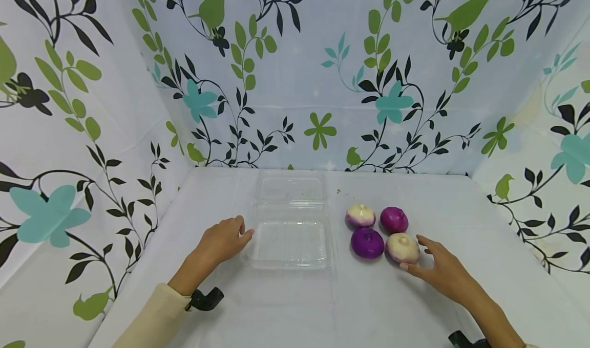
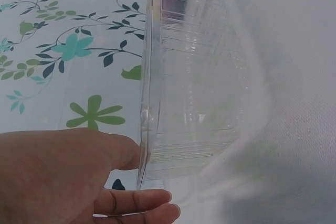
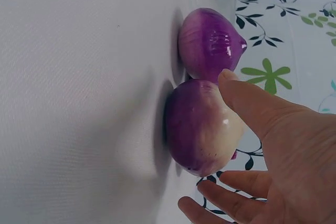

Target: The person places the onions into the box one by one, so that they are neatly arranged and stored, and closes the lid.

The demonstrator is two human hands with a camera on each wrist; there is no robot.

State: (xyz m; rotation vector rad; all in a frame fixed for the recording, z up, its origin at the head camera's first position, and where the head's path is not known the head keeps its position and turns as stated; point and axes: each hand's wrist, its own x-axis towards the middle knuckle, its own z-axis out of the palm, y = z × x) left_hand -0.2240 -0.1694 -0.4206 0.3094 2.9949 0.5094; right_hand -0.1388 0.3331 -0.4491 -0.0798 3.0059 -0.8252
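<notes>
A clear plastic clamshell container (image 1: 289, 244) lies with its lid (image 1: 290, 189) folded back on the white table. Beside its left edge is my left hand (image 1: 226, 240), fingers loosely bent; in the left wrist view the thumb (image 2: 126, 151) reaches the rim. My right hand (image 1: 440, 268) is spread around the near right side of a white-and-purple onion (image 1: 403, 248), thumb (image 3: 247, 98) overlapping it in the right wrist view. Grouped with that onion are a deep purple onion (image 1: 367, 243), a magenta onion (image 1: 394, 220) and another white-and-purple onion (image 1: 360, 216).
The white tabletop (image 1: 286, 307) ends at a patterned curtain (image 1: 295, 82) behind, with more printed cloth on both sides. A dark wrist mount (image 1: 206, 299) sits on the left wrist, another (image 1: 465, 340) on the right. Small specks (image 1: 338, 191) lie near the lid.
</notes>
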